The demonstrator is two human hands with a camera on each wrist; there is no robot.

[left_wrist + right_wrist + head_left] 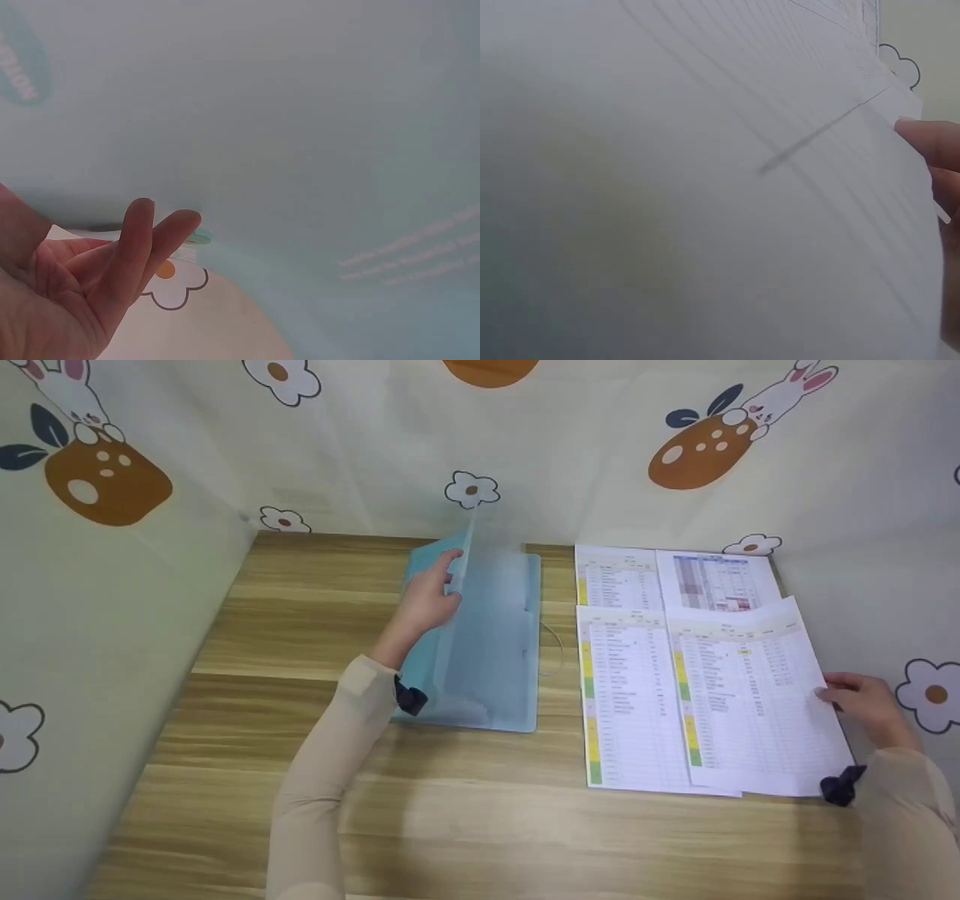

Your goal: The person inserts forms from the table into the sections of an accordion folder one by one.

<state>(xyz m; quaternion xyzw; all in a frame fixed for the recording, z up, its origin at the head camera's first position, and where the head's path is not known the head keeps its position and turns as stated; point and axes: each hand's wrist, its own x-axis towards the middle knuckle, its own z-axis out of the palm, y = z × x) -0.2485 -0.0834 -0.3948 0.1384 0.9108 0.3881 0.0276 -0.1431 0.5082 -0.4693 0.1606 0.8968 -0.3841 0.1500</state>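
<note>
Beige sleeve up front, left grip loose-fingered at a blue folder just right of it, long axis pointing away. Right grip is pinching a printed sheet to its left, far end angled leftish.

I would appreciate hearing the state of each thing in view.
Blue translucent plastic folder: partly open, flap raised.
Thin pale cord: looped beyond the folder's right edge.
Front right printed white paper sheet: right edge pinched.
Front left printed white paper sheet: lying, partly overlapped.
Rear printed white paper sheets: lying, partly covered.
Left hand: fingers extended at the flap.
Right hand: pinching front right sheet.
</note>
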